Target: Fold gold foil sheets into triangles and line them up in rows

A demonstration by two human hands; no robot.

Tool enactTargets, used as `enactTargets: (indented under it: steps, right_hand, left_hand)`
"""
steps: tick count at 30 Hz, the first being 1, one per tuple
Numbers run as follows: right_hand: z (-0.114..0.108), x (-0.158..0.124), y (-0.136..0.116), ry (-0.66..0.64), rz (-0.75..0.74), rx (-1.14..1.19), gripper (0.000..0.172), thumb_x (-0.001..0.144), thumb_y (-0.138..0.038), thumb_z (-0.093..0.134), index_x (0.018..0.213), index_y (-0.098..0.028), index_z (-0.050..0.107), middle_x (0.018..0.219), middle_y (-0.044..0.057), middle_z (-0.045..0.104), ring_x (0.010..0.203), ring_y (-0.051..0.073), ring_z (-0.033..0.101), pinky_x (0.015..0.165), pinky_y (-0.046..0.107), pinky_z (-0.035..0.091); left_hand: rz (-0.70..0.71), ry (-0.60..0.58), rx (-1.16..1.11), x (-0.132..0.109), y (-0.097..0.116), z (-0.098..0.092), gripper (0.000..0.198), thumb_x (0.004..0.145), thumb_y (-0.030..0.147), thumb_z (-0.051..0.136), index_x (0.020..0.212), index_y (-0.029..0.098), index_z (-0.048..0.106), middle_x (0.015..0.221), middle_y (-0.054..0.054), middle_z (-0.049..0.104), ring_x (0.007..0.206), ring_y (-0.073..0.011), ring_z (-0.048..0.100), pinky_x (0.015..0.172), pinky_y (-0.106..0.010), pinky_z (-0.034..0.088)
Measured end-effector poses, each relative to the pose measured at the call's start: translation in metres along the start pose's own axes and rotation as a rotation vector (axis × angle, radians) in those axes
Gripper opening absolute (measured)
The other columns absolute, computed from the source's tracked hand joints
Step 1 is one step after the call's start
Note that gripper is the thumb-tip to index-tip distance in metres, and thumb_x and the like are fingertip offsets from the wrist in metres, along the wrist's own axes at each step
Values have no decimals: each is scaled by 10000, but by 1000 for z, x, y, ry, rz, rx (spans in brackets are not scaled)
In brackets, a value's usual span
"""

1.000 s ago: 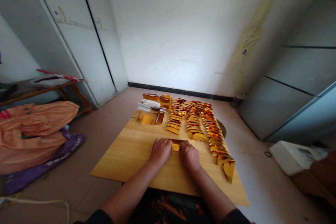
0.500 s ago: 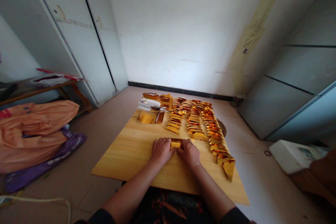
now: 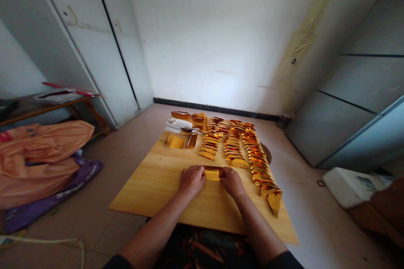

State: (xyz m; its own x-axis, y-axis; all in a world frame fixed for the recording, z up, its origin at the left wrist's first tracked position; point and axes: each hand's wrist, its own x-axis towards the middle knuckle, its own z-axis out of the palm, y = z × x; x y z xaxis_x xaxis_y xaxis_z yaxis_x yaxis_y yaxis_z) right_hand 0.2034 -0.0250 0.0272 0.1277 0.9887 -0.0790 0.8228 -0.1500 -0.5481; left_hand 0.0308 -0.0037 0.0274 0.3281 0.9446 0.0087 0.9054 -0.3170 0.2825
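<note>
A small sheet of gold foil paper (image 3: 212, 175) lies at the middle of the wooden board (image 3: 151, 189), between my two hands. My left hand (image 3: 192, 179) has its curled fingers closed on the sheet's left end. At the right end, my right hand (image 3: 232, 180) pinches the paper, thumb and fingers together. The fingertips partly hide both ends. Beyond my hands, rows of folded gold foil pieces (image 3: 233, 145) stretch toward the back of the board, with one long row (image 3: 259, 164) down its right side.
Flat gold sheets (image 3: 176, 140) and a white bundle (image 3: 179, 123) lie at the board's back left. Stacked gold paper (image 3: 198, 121) stands behind. Orange cloth-like material (image 3: 47, 151) and a purple bag (image 3: 63, 193) are on the left; a white box (image 3: 347, 187) is on the right.
My hands have moved apart slightly, left hand to the left and right hand to the right. More of the gold sheet shows between them.
</note>
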Motion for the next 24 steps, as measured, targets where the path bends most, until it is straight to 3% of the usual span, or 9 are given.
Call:
enactTargets:
  steps: [11, 17, 24]
  right_hand:
    - [-1, 2, 3, 4, 7, -10, 247, 691, 2, 479, 746, -174, 643, 780, 14, 653, 749, 120, 576, 632, 164, 342]
    - [2, 1, 2, 42, 2, -70, 251, 704, -7, 475, 817, -169, 631, 866, 35, 607, 730, 117, 557, 618, 181, 335]
    - [6, 0, 2, 45, -17, -106, 207, 730, -32, 489, 834, -168, 605, 887, 40, 576, 715, 117, 550, 620, 192, 339]
  left_hand:
    - [37, -37, -69, -1, -10, 2, 223, 860, 108, 448, 955, 249, 593, 1015, -6, 652, 1008, -167, 555, 815, -285, 375]
    - [58, -14, -67, -1, -10, 0, 227, 830, 80, 463, 926, 243, 588, 968, 7, 655, 969, -156, 570, 799, -269, 378]
    - [-41, -18, 16, 2, 6, -4, 109, 856, 298, 531, 867, 208, 592, 943, -35, 651, 944, -193, 575, 791, -303, 389]
